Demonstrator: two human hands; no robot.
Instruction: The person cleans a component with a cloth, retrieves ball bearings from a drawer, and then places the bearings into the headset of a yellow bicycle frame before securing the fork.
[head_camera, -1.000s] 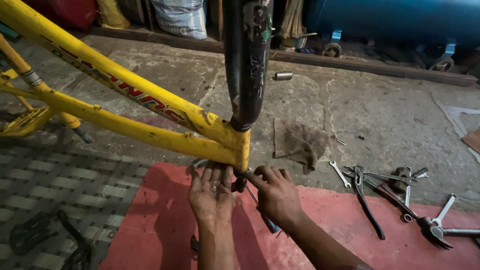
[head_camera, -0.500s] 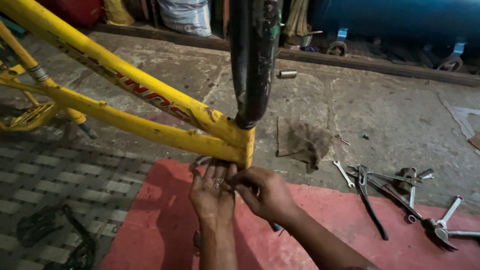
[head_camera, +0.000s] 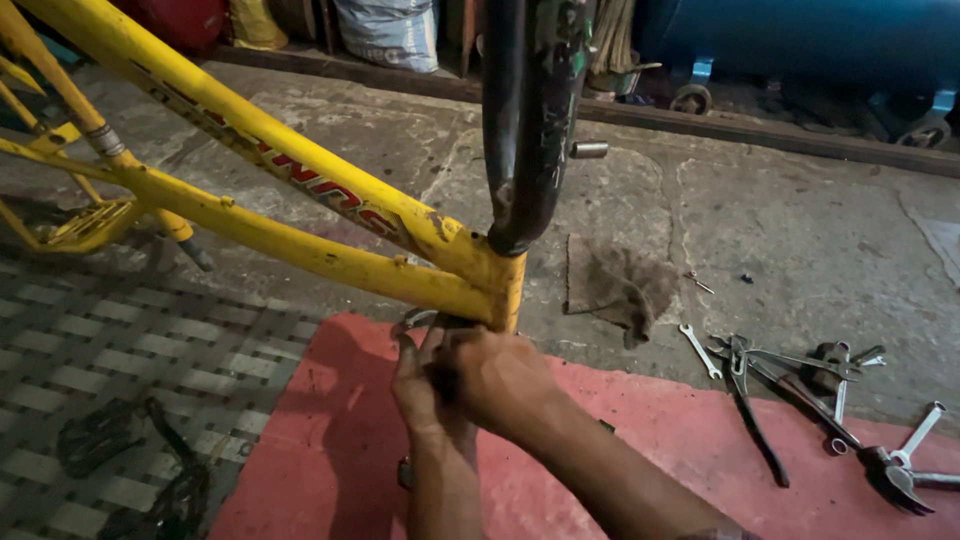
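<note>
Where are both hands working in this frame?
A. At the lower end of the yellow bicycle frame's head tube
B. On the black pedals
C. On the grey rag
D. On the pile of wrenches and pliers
A: the left hand and right hand meet just under the yellow bicycle frame, at the head tube.

Both hands close together, left hand beneath, right hand overlapping, fingers curled.
</note>
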